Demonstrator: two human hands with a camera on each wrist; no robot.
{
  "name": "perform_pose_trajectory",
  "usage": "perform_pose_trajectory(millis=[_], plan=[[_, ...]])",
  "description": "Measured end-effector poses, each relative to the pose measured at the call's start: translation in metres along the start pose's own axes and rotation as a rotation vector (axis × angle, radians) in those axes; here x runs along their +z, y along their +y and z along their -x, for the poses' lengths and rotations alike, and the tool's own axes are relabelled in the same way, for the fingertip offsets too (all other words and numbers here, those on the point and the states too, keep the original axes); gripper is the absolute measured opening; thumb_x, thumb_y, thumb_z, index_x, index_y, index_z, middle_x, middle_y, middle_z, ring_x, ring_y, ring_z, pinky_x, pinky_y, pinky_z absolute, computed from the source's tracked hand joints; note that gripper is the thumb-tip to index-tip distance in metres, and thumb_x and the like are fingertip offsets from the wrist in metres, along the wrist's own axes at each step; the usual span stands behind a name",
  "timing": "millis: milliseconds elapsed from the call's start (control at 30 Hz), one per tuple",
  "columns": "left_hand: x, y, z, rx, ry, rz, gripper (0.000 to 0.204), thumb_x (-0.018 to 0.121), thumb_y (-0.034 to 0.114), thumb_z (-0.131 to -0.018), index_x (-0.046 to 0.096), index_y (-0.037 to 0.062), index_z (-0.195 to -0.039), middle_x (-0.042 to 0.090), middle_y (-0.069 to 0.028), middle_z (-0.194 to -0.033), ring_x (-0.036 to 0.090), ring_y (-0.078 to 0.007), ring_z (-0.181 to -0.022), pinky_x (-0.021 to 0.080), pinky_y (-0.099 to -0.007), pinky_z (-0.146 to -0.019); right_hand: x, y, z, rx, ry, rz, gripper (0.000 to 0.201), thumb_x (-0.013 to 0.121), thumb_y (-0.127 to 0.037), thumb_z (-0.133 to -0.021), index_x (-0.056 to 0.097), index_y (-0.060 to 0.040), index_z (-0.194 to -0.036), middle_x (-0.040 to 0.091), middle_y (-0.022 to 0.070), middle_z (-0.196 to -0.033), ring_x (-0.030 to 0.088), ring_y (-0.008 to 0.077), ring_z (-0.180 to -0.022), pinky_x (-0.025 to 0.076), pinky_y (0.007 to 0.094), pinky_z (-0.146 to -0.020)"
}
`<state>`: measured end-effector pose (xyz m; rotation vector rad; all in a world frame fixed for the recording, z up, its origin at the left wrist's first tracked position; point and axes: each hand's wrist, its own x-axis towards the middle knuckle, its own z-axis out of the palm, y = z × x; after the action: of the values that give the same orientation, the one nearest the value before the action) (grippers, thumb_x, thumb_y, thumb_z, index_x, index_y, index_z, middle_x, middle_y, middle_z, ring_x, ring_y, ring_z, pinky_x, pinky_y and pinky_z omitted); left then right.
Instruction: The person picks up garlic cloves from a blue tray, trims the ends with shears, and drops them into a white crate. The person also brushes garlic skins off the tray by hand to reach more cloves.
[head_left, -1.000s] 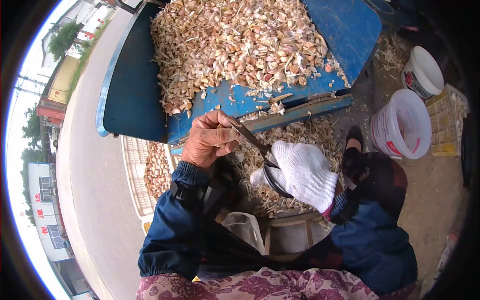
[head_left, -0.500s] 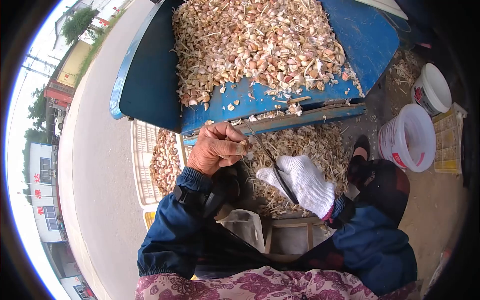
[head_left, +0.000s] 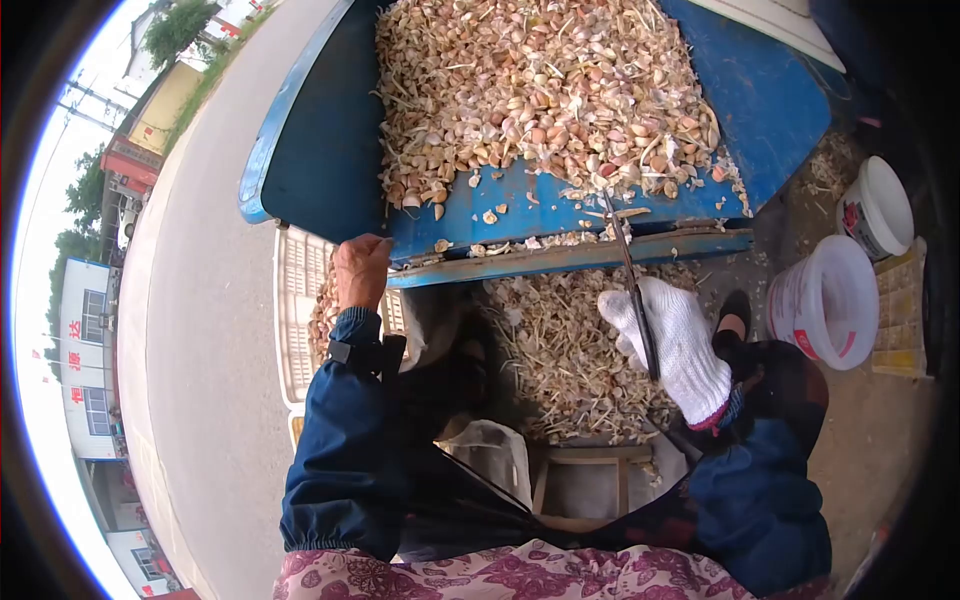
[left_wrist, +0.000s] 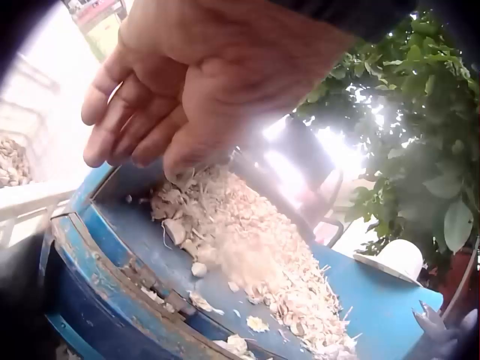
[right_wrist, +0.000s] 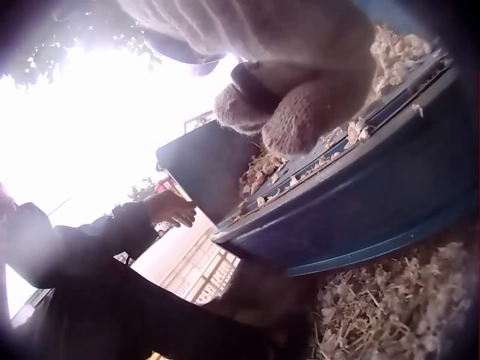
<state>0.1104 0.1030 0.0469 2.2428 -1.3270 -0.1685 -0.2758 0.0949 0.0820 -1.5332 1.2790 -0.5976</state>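
Observation:
The bare left hand [head_left: 362,272] is over the near edge of a white crate [head_left: 297,310], beside the blue tray's left corner. Its fingers hang loosely bent with nothing visible in them, as the left wrist view shows the hand [left_wrist: 187,90]. The right hand [head_left: 682,345], in a white knitted glove, grips dark scissors [head_left: 634,290], their tips up at the tray's front edge. In the right wrist view the gloved hand [right_wrist: 300,67] is close up, its grip partly hidden. Garlic cloves [head_left: 550,90] are heaped in the blue tray [head_left: 300,150].
Stalks and skins [head_left: 580,360] lie in a pile below the tray. Two white buckets, one nearer [head_left: 850,300] and one behind [head_left: 883,205], stand at right beside a yellow crate [head_left: 900,310]. A wooden frame [head_left: 580,455] is near the legs.
The left hand has left the scissors' side, moving left to the crate; the small piece it pinched is no longer seen. The right hand has moved right with the scissors, which now point more upward.

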Motion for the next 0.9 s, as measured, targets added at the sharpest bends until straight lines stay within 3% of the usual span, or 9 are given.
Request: perform_pose_trajectory(millis=[33,133,300,467,567,600,633,667,900], plan=[[0.02,0.007,-0.008,0.127,0.098,0.024,0.021,0.066,0.019,-0.08,0.072,-0.0014,-0.083,0.066,-0.0109,-0.064,0.063,-0.0144,-0.059,0.049,-0.0295,-0.06,0.002,0.005,0.0,0.003,-0.001,0.0,0.052,0.067,-0.046,-0.087,0.052,-0.003,-0.062,0.05,0.0105,-0.049,0.051,0.0205,-0.046,0.038,0.036,-0.046],[0.061,0.019,-0.039,0.158,0.083,0.079,0.019,0.07,0.017,-0.075,0.072,-0.0003,-0.082,0.066,-0.0112,-0.065,0.063,-0.0153,-0.06,0.05,-0.0301,-0.061,0.003,0.012,0.001,-0.095,-0.008,0.142,0.052,0.07,-0.047,-0.083,0.056,-0.0005,-0.064,0.053,0.02,-0.053,0.058,0.0332,-0.05,0.041,0.0412,-0.048],[0.088,0.033,-0.057,0.167,0.112,-0.062,0.023,0.078,0.016,-0.064,0.071,-0.0015,-0.077,0.066,-0.012,-0.063,0.065,-0.0184,-0.059,0.053,-0.0323,-0.064,-0.008,-0.001,-0.001,0.055,-0.074,0.109,0.055,0.071,-0.051,-0.08,0.059,0.0012,-0.067,0.056,0.0204,-0.055,0.06,0.0327,-0.051,0.044,0.0398,-0.049],[0.084,0.028,-0.063,0.093,-0.065,-0.01,0.021,0.076,0.012,-0.063,0.071,-0.0036,-0.076,0.069,-0.018,-0.077,0.066,-0.0203,-0.06,0.054,-0.0325,-0.061,-0.007,-0.002,-0.002,-0.017,-0.064,0.21,0.058,0.07,-0.053,-0.08,0.056,0.0009,-0.065,0.054,0.0215,-0.054,0.059,0.0352,-0.052,0.044,0.0413,-0.049],[0.073,0.03,-0.051,0.187,-0.119,-0.007,0.019,0.075,0.009,-0.064,0.07,-0.0015,-0.08,0.069,-0.0161,-0.074,0.067,-0.0252,-0.068,0.054,-0.0341,-0.066,-0.005,-0.002,0.0,-0.045,-0.068,0.222,0.059,0.068,-0.055,-0.081,0.054,0.0001,-0.064,0.052,0.0224,-0.054,0.058,0.0381,-0.053,0.043,0.0432,-0.05],[0.067,0.032,-0.045,0.069,-0.247,0.253,0.019,0.073,0.004,-0.068,0.07,-0.0027,-0.085,0.069,-0.0137,-0.076,0.067,-0.0221,-0.068,0.054,-0.0315,-0.064,-0.005,-0.001,0.0,-0.044,-0.066,0.219,0.059,0.068,-0.055,-0.081,0.054,0.0001,-0.064,0.052,0.0224,-0.054,0.058,0.0381,-0.053,0.043,0.0432,-0.05],[0.062,0.034,-0.04,-0.052,-0.374,0.512,0.019,0.071,0.0,-0.071,0.069,-0.0039,-0.089,0.07,-0.0113,-0.077,0.067,-0.019,-0.069,0.055,-0.0289,-0.063,-0.005,0.002,0.0,-0.078,-0.073,0.241,0.055,0.068,-0.051,-0.083,0.053,-0.0008,-0.064,0.052,0.0144,-0.052,0.055,0.0263,-0.049,0.042,0.0375,-0.047],[0.058,0.037,-0.035,-0.05,-0.375,0.509,0.019,0.071,0.0,-0.071,0.069,-0.0039,-0.089,0.07,-0.0113,-0.077,0.067,-0.019,-0.069,0.055,-0.0289,-0.063,-0.004,0.005,-0.001,-0.113,-0.079,0.264,0.052,0.068,-0.047,-0.086,0.053,-0.0018,-0.064,0.052,0.0063,-0.05,0.053,0.0146,-0.045,0.042,0.0319,-0.044],[0.039,0.053,-0.016,-0.075,-0.535,0.955,0.027,0.059,-0.011,-0.079,0.064,-0.0063,-0.105,0.067,-0.015,-0.094,0.068,-0.0239,-0.082,0.057,-0.0315,-0.066,0.001,0.006,-0.002,-0.152,-0.088,0.247,0.053,0.068,-0.048,-0.085,0.052,-0.0022,-0.065,0.053,0.0064,-0.051,0.053,0.0141,-0.046,0.042,0.0311,-0.043]])
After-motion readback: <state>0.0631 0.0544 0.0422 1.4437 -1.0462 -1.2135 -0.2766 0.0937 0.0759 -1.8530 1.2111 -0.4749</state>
